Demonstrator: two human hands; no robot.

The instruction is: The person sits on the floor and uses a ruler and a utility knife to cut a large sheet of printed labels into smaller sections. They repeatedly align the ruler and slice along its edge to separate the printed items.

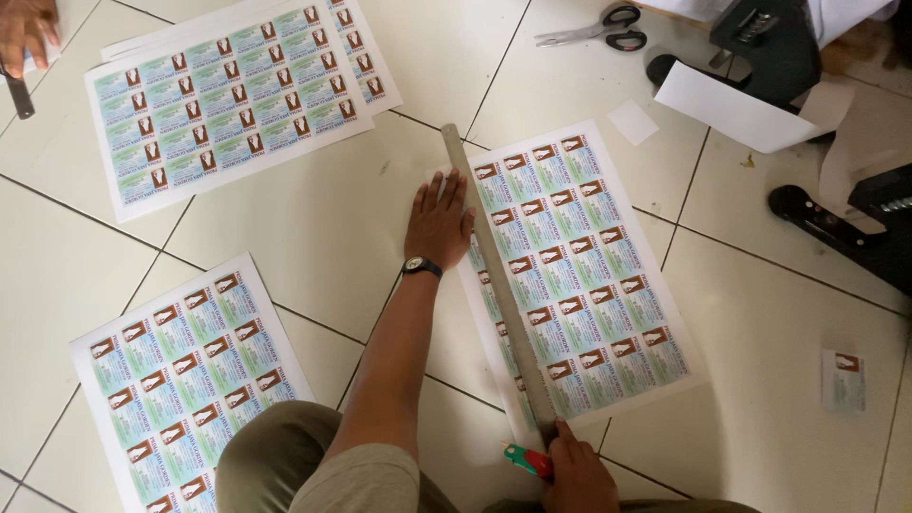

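Centrally, a printed sheet (589, 275) of small cards lies flat on the tiled floor (313, 228), its rows running up and to the left. A long metal ruler (496, 275) rests along the sheet's left part, running from the near edge up past the far edge. The left hand (439, 223) lies flat, fingers spread, palm down on the floor and the sheet's left margin, fingertips touching the ruler's upper stretch; a dark watch (421, 267) sits on that wrist. The right hand (575, 470) is closed around a cutter (528, 461) with a red and green handle, held at the ruler's near end, at the sheet's near edge. Whether the blade touches the paper cannot be told.

A second sheet (180, 380) lies to the lower left, well apart. A stack of sheets (228, 95) lies at upper left. Scissors (594, 30) rest at the top, beyond the first sheet. A single cut card (843, 380) lies at right. A black machine (769, 38) stands at upper right with blank paper (731, 109) beside it. Another person's hand (24, 33) shows at the top left corner, gripping a dark tool (19, 95).
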